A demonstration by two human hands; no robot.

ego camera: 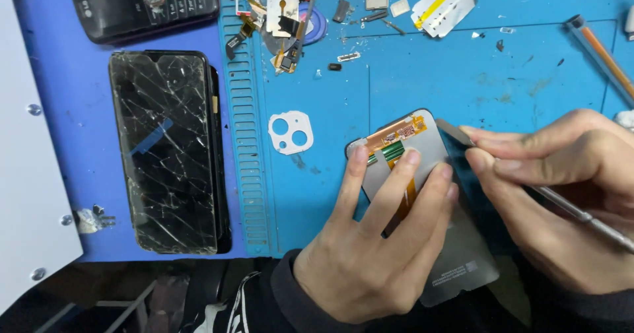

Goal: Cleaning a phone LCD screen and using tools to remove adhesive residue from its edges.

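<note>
- A grey display panel (436, 155) is lying face down on the blue surface (462, 75), tilted, with its copper flex end pointing away from the person.
- The left hand (376, 240) is pressing on the panel with three fingers spread flat; it is open and gripping nothing.
- The right hand (561, 194) is pinching a thin metal tool (581, 217) between thumb and fingers, closed around it, at the panel's right edge; the tip is hidden behind the fingertips.
- A white camera frame (291, 132) is lying just left of the panel.
- A cracked phone (165, 151) is lying well left of the panel, beyond the ribbed strip of the mat.
- A black keypad phone (142, 3) is sitting further from the person than the cracked one.
- Small parts and a razor blade (283, 1) are lying scattered beyond the panel, far from the person.
- An orange-tipped tool (601, 52) is lying beyond the panel's right side.
</note>
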